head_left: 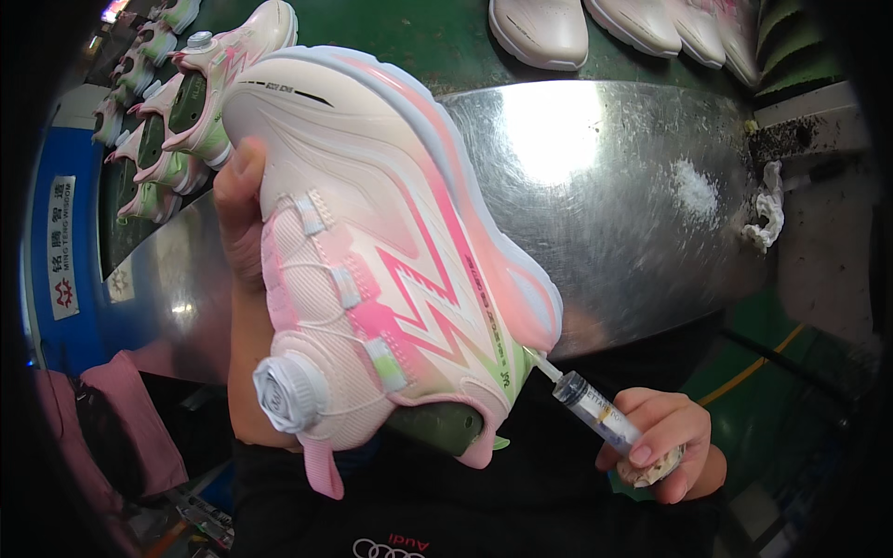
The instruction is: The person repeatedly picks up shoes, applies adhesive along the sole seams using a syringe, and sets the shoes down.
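A pink and white sneaker (372, 186) with a pale blue and pink sole is tilted in front of me, toe up and to the left. My left hand (244, 214) grips it from its left side, with the thumb near the toe; the other fingers are hidden behind the shoe. A white lacing dial (290, 392) sits on its tongue, above a pink pull loop (322, 470). In my right hand (672, 437) is a clear syringe (593, 409), fingers wrapped round its rear end. The syringe's narrow tip meets the heel, where the green upper joins the sole.
A shiny metal work surface (633, 270) lies beneath, bearing a patch of white residue (696, 193) and a crumpled white scrap (768, 209). Similar sneakers (191, 102) stand in rows at the far left. More pale shoes (539, 33) stand along the far right on a green surface.
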